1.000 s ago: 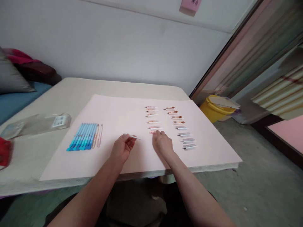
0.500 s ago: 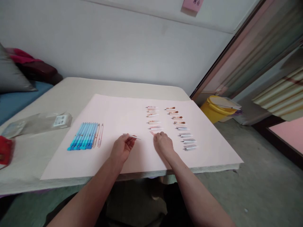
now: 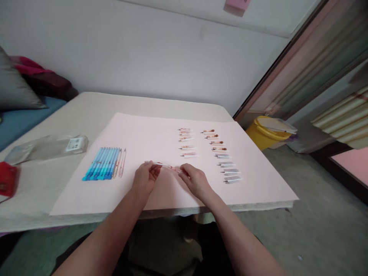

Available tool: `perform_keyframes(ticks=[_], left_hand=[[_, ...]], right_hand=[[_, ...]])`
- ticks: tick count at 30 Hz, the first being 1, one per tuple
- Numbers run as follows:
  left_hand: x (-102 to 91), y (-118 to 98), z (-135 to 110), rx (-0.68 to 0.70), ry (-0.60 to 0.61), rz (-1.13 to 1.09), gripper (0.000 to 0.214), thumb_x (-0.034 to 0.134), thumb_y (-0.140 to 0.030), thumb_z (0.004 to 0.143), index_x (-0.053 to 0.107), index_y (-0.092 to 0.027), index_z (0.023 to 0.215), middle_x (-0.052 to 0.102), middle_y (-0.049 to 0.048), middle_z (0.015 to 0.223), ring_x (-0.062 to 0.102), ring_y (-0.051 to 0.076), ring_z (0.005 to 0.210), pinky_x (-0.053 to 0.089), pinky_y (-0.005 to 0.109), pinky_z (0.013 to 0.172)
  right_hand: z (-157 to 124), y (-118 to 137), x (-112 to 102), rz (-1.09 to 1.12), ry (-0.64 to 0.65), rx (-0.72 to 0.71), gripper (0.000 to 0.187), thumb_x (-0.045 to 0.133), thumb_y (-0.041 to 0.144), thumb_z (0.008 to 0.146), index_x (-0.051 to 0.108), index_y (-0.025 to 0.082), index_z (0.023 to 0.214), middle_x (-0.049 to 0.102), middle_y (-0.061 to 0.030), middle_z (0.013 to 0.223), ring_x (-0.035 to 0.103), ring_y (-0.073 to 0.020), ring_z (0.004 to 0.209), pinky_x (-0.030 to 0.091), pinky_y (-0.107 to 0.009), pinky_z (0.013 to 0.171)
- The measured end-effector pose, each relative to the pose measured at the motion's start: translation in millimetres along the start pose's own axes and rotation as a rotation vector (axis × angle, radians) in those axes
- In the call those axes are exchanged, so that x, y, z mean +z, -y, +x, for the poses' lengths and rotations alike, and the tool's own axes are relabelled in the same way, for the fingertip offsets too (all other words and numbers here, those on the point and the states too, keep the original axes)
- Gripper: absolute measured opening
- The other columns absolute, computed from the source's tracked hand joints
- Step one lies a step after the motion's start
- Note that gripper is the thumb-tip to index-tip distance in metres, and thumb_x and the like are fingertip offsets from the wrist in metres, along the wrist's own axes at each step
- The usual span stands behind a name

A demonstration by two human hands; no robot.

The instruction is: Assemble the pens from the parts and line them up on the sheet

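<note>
My left hand (image 3: 145, 178) is closed in a pinch on a slim white pen part (image 3: 164, 165), held just above the pink sheet (image 3: 138, 199). Between the fingers of my right hand (image 3: 197, 181) is a pinkish patterned pen barrel (image 3: 174, 168). The two parts meet end to end between my hands; whether one sits inside the other I cannot tell. Beyond my right hand lies a column of pink-patterned pen parts (image 3: 188, 155). To the left of my left hand are several blue pens (image 3: 102, 163) in a row, with pale pink pens (image 3: 123, 163) beside them.
Farther right lie brown-topped pen parts (image 3: 217, 143) and grey ones (image 3: 230, 171). A clear plastic bag (image 3: 51, 148) and a red object (image 3: 8, 178) rest on the table's left side. A yellow bucket (image 3: 263, 134) stands on the floor to the right; a wall (image 3: 143, 53) is behind the table.
My right hand has lifted the pinkish barrel off the sheet and moved it left, towards me. Its end now meets the white pen part in my left hand.
</note>
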State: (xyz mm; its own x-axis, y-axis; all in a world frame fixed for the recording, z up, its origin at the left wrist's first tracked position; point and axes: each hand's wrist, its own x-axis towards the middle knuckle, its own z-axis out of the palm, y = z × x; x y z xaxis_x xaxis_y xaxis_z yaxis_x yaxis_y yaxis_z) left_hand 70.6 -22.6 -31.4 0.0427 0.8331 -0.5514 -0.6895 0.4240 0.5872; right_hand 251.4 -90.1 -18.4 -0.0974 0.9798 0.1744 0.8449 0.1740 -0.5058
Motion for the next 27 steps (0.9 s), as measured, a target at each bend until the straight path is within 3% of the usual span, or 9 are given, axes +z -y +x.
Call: perform_keyframes(ticks=[13, 19, 27], left_hand=[[3.8, 16, -12, 0.059, 0.108, 0.251, 0.010, 0.063, -0.018, 0.075, 0.053, -0.015, 0.074, 0.067, 0.0061, 0.076, 0.062, 0.011, 0.065, 0.048, 0.020, 0.060], [4.1, 16, -15, 0.067, 0.127, 0.258, 0.013, 0.065, -0.021, 0.072, 0.053, -0.016, 0.074, 0.067, 0.0045, 0.075, 0.062, 0.011, 0.065, 0.046, 0.023, 0.064], [3.7, 17, -17, 0.085, 0.163, 0.248, 0.017, 0.067, -0.024, 0.069, 0.053, -0.017, 0.074, 0.066, 0.0031, 0.074, 0.062, 0.011, 0.067, 0.046, 0.024, 0.066]], right_hand=[[-2, 7, 12, 0.063, -0.139, -0.060, 0.011, 0.048, 0.022, 0.087, 0.059, 0.020, 0.089, 0.061, -0.0033, 0.079, 0.055, -0.0149, 0.072, 0.039, -0.024, 0.064], [-3, 9, 14, 0.112, -0.149, 0.018, 0.012, 0.048, 0.022, 0.085, 0.059, 0.020, 0.088, 0.061, -0.0031, 0.078, 0.055, -0.0144, 0.071, 0.039, -0.023, 0.064], [-1, 9, 11, 0.356, -0.178, 0.119, 0.009, 0.053, 0.024, 0.081, 0.060, 0.019, 0.079, 0.054, 0.0014, 0.064, 0.048, -0.0120, 0.059, 0.036, -0.022, 0.057]])
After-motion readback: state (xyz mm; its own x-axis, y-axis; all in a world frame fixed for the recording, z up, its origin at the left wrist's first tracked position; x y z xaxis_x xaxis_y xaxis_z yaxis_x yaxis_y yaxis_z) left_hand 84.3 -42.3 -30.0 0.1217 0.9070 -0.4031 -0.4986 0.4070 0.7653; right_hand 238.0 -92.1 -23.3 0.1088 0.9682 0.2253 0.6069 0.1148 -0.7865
